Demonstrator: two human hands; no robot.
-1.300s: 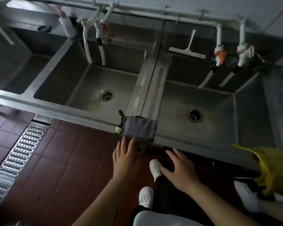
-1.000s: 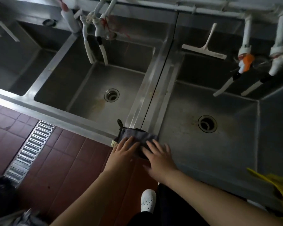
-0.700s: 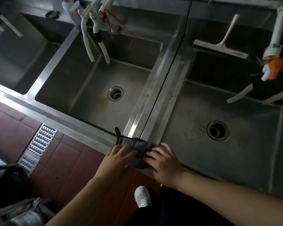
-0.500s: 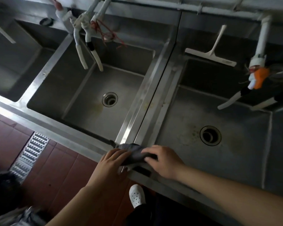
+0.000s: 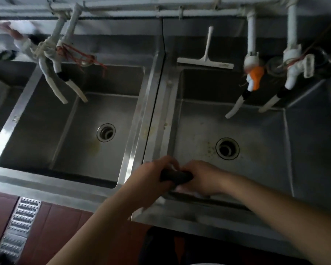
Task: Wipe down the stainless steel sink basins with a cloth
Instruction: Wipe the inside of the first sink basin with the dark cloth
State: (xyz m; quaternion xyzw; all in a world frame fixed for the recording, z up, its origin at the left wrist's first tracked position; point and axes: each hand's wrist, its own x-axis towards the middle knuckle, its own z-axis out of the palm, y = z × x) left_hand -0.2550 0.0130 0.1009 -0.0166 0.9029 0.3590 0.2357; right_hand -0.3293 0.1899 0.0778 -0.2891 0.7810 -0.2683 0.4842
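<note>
Item: dark grey rolled cloth (image 5: 175, 176), long axis nine-to-three, gripped by left hand (image 5: 151, 175) and right hand (image 5: 201, 178) at either end; right stainless steel basin (image 5: 256, 169) lies at twelve o'clock, equally near both.

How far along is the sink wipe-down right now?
Done: the dark cloth is off the sink edge, gripped between the left hand and right hand over the right basin's near edge. In hand: bunching the cloth; no wiping stroke shows yet. Left: brownish stains remain beside the right drain and below the left basin's drain, so both basins need wiping.
</note>
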